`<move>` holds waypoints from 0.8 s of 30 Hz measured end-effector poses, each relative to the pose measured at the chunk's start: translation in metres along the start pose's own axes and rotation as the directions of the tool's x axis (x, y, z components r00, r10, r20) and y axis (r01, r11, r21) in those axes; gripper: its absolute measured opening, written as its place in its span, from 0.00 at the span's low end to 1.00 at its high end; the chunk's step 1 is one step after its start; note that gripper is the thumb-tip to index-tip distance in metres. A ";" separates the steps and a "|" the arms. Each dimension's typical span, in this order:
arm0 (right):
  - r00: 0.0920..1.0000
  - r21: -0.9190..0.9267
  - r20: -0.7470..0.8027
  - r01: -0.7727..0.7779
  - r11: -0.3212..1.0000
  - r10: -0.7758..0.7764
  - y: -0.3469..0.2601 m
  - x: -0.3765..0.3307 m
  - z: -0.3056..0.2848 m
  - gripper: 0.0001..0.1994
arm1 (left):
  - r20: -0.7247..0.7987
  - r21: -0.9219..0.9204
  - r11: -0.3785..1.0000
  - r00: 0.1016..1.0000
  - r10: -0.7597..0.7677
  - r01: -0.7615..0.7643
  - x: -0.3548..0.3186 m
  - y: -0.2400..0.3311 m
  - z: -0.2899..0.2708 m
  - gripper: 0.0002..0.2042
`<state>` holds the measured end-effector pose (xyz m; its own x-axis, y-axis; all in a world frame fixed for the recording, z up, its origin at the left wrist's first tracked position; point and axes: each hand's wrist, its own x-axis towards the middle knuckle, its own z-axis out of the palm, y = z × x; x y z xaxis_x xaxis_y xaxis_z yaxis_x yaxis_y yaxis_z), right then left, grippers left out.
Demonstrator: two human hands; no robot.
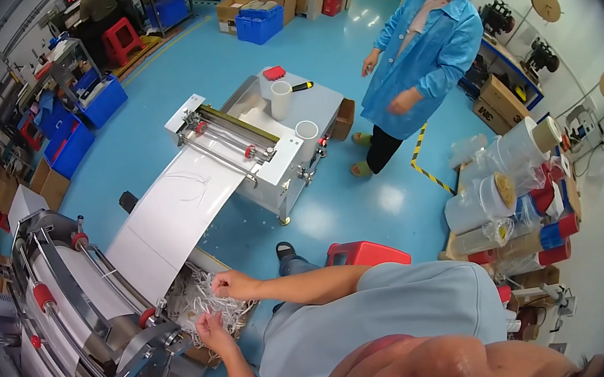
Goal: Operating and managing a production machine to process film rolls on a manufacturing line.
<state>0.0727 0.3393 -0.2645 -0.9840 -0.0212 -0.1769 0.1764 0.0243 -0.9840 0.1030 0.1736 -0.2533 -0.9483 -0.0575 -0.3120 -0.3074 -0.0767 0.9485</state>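
Note:
My right hand [234, 284] is raised over a box heaped with shredded white strips [214, 303]. Its fingers are curled together; whatever they may hold is too small to make out. Closer to the machine, my left hand [212, 331] hovers palm up, fingers loosely bent and apart, with nothing visible in it. Both hands are beside a wide white sheet [160, 215], which runs from a large roller machine [82, 316] to a grey cutting table [318, 106]. Loose curved strips [191, 186] lie on the sheet.
A co-worker in a blue coat [419, 66] stands past the table, near stacked film rolls [478, 196]. Close to my right arm is a red stool [368, 253]. The table carries a white cup-like roll [281, 101] and a yellow-black cutter [301, 86]. Blue bins [71, 146] stand far left.

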 end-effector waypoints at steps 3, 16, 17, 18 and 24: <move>0.999 0.129 0.012 0.032 0.991 -0.034 0.001 0.005 0.000 0.09 | -0.024 0.062 0.997 0.998 0.051 -0.050 0.006 0.002 -0.004 0.09; 0.984 0.019 0.171 0.055 0.998 -0.058 -0.037 -0.005 0.005 0.08 | 0.043 0.003 0.998 0.997 -0.064 0.064 0.007 0.022 0.008 0.12; 0.994 0.000 0.111 0.007 1.000 -0.007 -0.037 -0.005 0.002 0.08 | 0.033 -0.080 0.991 0.994 -0.103 0.105 0.007 0.023 0.015 0.12; 0.995 0.057 0.098 0.010 0.998 -0.015 -0.029 -0.001 0.006 0.08 | -0.007 -0.119 0.982 0.989 -0.148 0.146 0.006 0.027 0.017 0.14; 0.996 0.017 0.089 0.019 1.000 -0.020 -0.023 0.002 0.010 0.09 | -0.099 -0.039 0.998 0.993 -0.062 0.058 0.012 0.010 -0.001 0.12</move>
<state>0.0666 0.3289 -0.2420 -0.9812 -0.1110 -0.1581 0.1584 0.0066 -0.9874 0.0886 0.1707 -0.2475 -0.9151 -0.1505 -0.3741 -0.3590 -0.1184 0.9258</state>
